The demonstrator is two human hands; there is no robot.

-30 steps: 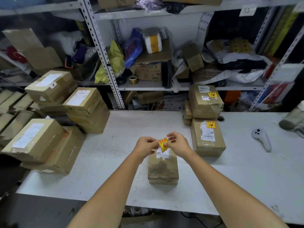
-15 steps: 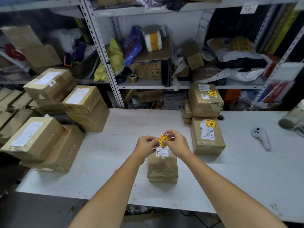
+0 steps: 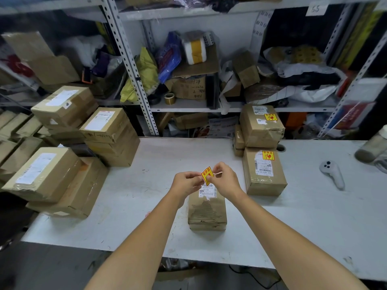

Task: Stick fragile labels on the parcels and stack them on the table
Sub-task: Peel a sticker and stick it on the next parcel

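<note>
A small yellow and red fragile label (image 3: 206,174) is held in the air between both hands. My left hand (image 3: 187,182) pinches its left edge and my right hand (image 3: 223,179) pinches its right side. Directly below them a brown parcel (image 3: 207,212) with a white shipping label lies on the white table (image 3: 146,195). To the right, a parcel (image 3: 264,172) bearing a fragile label lies flat, and behind it another labelled parcel (image 3: 261,125) sits on top of smaller boxes.
Several unlabelled brown parcels (image 3: 109,135) are piled at the table's left end and beyond it. A white handheld controller (image 3: 333,172) lies at the right. Metal shelving (image 3: 134,68) full of boxes and bags stands behind the table.
The two hands with the label have shifted slightly, the label turning a little between the fingers. The parcels have not moved.
</note>
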